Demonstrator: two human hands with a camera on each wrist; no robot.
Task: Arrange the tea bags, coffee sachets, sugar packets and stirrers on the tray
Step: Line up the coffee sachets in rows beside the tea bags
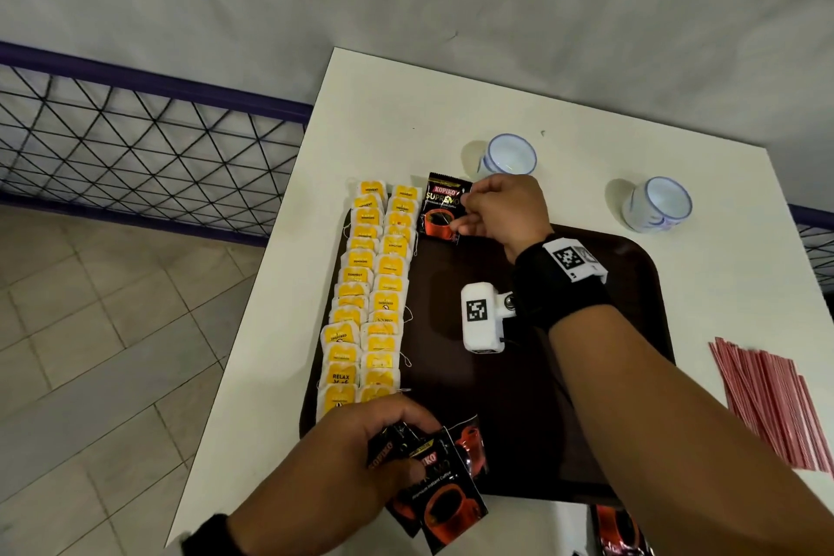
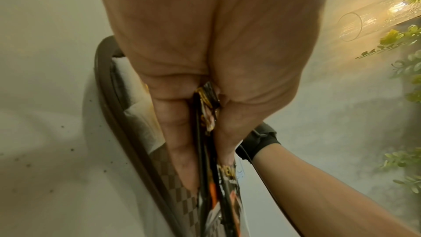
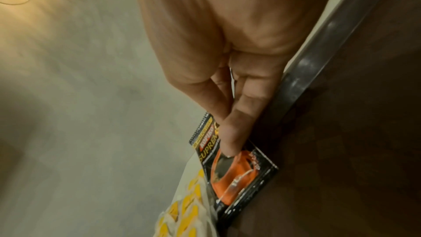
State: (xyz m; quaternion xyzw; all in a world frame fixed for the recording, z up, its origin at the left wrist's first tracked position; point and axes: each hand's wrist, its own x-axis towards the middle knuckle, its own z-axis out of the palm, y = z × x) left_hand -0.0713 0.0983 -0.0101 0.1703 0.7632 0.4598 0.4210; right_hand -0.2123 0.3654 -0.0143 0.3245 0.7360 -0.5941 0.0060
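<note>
Your right hand (image 1: 501,212) fingers pinch first coffee sachet (image 1: 444,208) at tray (image 1: 632,266) far edge, beside tea bags (image 1: 370,293), already two rows. Left hand (image 1: 356,456) grips sachet stack (image 1: 447,492). Stirrers (image 1: 776,402) still off tray; sugar packets not visible.

My right hand (image 1: 501,212) pinches a black coffee sachet (image 1: 444,208) at the far end of the brown tray (image 1: 632,284), just beside two overlapping columns of yellow tea bags (image 1: 370,289) along the tray's left side. My left hand (image 1: 356,460) grips a fanned bunch of sachets (image 1: 444,497) over the near edge. Red stirrers (image 1: 776,402) lie on the white table (image 1: 406,104) to the right, two cups (image 1: 512,158) beyond.
</note>
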